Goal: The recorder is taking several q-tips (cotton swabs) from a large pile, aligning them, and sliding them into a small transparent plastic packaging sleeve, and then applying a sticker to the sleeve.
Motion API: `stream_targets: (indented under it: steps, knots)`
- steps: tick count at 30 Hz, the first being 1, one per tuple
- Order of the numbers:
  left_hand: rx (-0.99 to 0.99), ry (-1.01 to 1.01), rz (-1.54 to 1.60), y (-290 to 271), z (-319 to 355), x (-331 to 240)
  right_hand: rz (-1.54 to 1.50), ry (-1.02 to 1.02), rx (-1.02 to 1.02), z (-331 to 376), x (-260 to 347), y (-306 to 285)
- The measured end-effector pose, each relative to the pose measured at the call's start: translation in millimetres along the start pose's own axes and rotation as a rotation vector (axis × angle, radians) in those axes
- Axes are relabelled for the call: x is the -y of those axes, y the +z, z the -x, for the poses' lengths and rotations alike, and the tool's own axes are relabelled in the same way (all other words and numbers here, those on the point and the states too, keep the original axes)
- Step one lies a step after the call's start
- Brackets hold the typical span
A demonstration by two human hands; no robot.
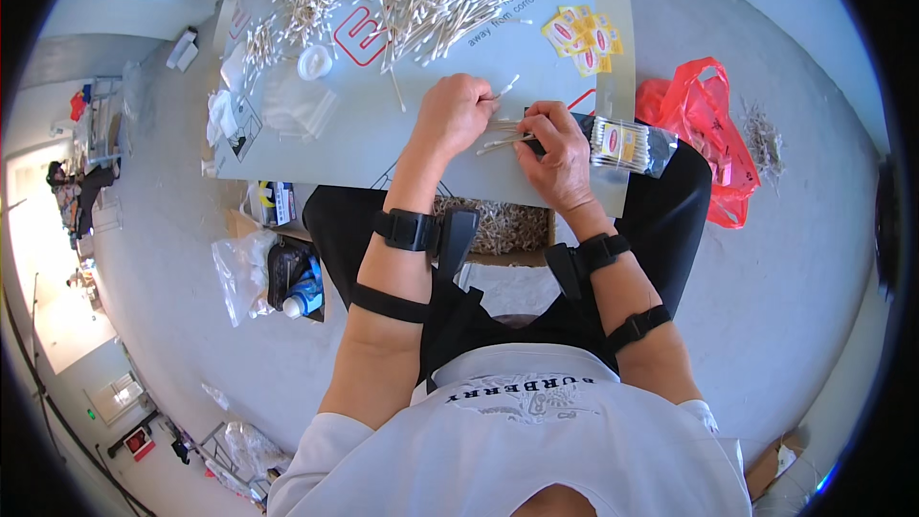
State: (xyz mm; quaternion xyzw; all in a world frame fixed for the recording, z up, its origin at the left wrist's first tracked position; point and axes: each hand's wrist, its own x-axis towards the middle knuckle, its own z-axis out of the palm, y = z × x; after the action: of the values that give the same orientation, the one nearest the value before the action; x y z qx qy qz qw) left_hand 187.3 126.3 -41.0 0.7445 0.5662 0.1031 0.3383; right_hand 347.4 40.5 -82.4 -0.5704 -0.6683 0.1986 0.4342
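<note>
My left hand is closed over the grey table top, pinching cotton swabs; one white tip sticks out past the fingers. Beside it, my right hand curls its fingers around the ends of a few more cotton swabs that point left. Just right of that hand lies a clear packet of cotton swabs with a yellow label, near the table's front edge. A dark piece is partly hidden behind the right fingers.
A big loose heap of cotton swabs covers the far table. Yellow cards lie at the far right, clear plastic bags and a round white container at the left. A red plastic bag hangs beside the table. Under it sits a box of swabs.
</note>
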Motion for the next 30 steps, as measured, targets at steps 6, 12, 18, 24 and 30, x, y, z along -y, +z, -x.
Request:
stream_targets:
  steps: [6, 12, 18, 24, 30]
  knots:
    - [0.05, 0.078, -0.208, -7, -17, 4, -0.001, -0.008, 0.001, 0, 1, 0]
    - [-0.124, 0.24, -0.294, 6, -17, 15, -0.022, -0.024, -0.02, -1, 4, 4]
    - [-0.11, 0.183, -0.223, 10, 2, 5, -0.014, 0.04, -0.012, 3, -3, 1]
    - [-0.574, -0.217, 0.012, -10, 2, 52, -0.024, 0.044, 0.022, 1, 2, 2]
    - [-0.644, 0.011, -0.17, -14, -21, 34, -0.018, 0.042, 0.016, 2, 0, 1]
